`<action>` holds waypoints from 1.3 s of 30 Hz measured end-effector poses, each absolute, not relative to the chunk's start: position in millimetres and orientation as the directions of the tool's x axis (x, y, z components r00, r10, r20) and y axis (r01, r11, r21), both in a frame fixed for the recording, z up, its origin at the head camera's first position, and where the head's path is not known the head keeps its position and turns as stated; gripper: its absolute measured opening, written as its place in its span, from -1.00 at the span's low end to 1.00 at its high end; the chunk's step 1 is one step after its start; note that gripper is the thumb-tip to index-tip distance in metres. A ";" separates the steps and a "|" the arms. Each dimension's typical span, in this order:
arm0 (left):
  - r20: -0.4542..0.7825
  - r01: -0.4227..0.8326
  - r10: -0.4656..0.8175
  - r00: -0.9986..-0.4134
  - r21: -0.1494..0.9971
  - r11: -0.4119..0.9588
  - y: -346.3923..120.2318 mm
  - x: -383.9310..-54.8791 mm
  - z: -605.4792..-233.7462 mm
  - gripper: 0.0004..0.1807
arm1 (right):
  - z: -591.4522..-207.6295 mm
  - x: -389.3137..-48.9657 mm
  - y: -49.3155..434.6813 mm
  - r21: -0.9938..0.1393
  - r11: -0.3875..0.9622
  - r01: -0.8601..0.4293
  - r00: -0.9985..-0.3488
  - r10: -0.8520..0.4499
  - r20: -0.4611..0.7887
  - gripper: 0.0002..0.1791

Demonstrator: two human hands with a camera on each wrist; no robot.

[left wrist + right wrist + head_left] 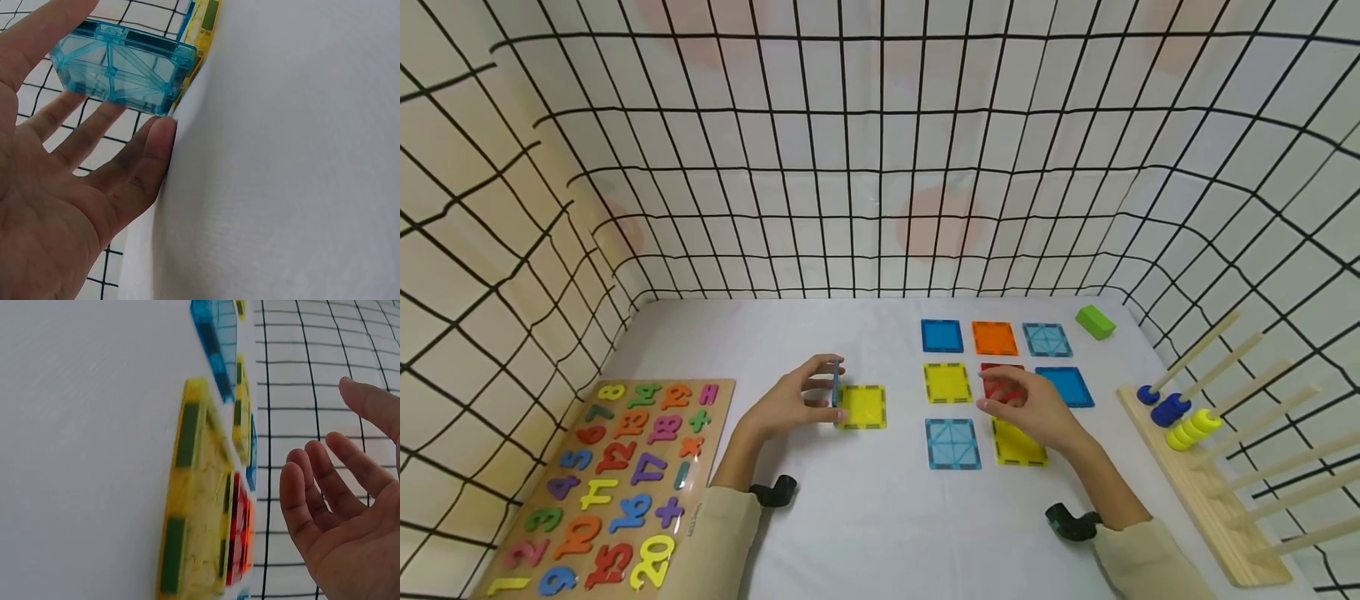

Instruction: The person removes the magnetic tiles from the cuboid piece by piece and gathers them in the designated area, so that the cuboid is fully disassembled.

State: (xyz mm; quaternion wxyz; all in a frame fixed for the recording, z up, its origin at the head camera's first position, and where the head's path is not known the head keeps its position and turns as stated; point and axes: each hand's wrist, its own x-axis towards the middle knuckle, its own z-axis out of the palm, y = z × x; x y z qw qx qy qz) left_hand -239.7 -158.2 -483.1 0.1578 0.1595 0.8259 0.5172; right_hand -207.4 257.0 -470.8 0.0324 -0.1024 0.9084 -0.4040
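Note:
My left hand (780,402) holds a light blue magnetic tile (115,65) between thumb and fingers. In the head view this tile stands upright, seen edge-on, at the left side of a flat yellow tile (863,407). My right hand (1036,407) is over the red tile (998,389), partly hiding it. Its fingers are loosely bent and apart, and the right wrist view shows nothing in them. A yellow tile (1019,443) lies just below that hand, with a light blue tile (952,443) to its left.
More flat tiles lie around, including a yellow one (947,383), an orange one (995,337) and a blue one (1063,387). A green block (1095,322) is at back right. A number board (715,408) lies left; a wooden peg stand (1198,508) is right. Black grid walls surround the table.

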 end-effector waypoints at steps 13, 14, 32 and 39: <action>-0.084 0.110 0.424 -0.902 0.904 0.414 -157.3 -238.8 -480.9 0.01 | -463.2 -224.1 187.4 -0.739 0.623 -0.258 -0.940 -0.338 0.044 -0.23; -0.084 0.109 0.425 -0.901 0.905 0.411 -157.3 -239.0 -481.5 0.01 | -463.8 -224.9 183.4 -0.736 0.623 -0.267 -0.936 -0.351 0.042 -0.22; -0.081 0.116 0.429 -0.900 0.903 0.413 -154.6 -239.2 -482.6 0.00 | -472.3 -237.9 128.8 -0.667 0.677 -0.311 -0.888 -0.458 -0.051 -0.12; -0.075 0.121 0.429 -0.900 0.903 0.412 -155.7 -240.3 -484.2 -0.01 | -476.1 -242.6 119.8 -0.664 0.682 -0.306 -0.878 -0.472 -0.080 -0.10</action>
